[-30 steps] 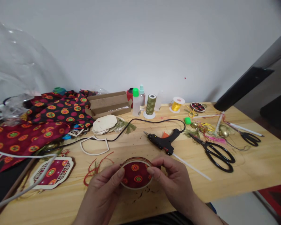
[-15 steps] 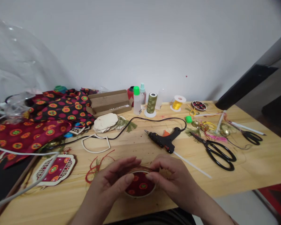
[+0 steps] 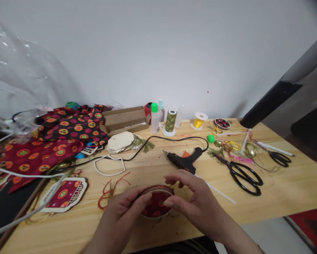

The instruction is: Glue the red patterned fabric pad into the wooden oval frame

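Observation:
A round piece (image 3: 156, 204) with a pale rim, covered in dark red patterned fabric, is held above the wooden table near its front edge. My left hand (image 3: 123, 211) grips its left side, thumb on the fabric face and fingers behind. At the right side, my right hand (image 3: 194, 197) has its fingers raised and apart, with the thumb tip touching the fabric. Beyond the hands lies a black glue gun (image 3: 186, 161) with a clear glue stick in its back. Red cord (image 3: 105, 195) lies left of the round piece.
Large black scissors (image 3: 244, 176) and smaller scissors (image 3: 280, 158) lie at right. Bottles (image 3: 154, 121), a green thread spool (image 3: 170, 121) and yellow cord (image 3: 198, 122) stand by the wall. Patterned fabric (image 3: 68, 127), a cardboard box (image 3: 125, 120) and a white cable (image 3: 23, 174) are at left.
My right hand has loosened from the round piece, its fingers lifting and spreading. My left hand still holds the piece. The view has shifted slightly.

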Demonstrator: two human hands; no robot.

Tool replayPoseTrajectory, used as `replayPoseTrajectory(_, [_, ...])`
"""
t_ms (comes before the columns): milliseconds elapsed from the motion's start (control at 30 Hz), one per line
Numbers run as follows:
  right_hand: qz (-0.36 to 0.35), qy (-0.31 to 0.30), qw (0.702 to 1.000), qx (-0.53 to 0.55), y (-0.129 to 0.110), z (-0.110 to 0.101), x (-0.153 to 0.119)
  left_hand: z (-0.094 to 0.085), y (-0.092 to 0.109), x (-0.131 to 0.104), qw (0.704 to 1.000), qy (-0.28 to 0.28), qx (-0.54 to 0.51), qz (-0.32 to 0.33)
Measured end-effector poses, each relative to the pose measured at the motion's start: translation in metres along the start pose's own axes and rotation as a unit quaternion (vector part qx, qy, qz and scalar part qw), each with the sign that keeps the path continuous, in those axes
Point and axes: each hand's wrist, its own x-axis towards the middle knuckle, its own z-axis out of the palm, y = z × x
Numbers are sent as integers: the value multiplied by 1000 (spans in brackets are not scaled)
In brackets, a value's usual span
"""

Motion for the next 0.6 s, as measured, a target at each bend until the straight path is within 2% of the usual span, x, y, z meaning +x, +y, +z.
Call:
replayPoseTrajectory(167, [48,46,994,82,0,11,2,2,-3,1,985,32,-166,-34])
replayPoseTrajectory(300, [63,69,990,108,-7,13,8,1,-3,4,975,42,-215,-25])
replayPoseTrajectory(433, [34,45,994,90,-13,6,17,-6,6,5,987,45,-151,-21])
replayPoseTrajectory(533, [-12,-7,999,47,-19,-2,23,-14,19,7,999,16,-41,21])
replayPoseTrajectory(600, [-40,-31,999,-3,-23,-4,26,-17,26,9,997,4,60,55])
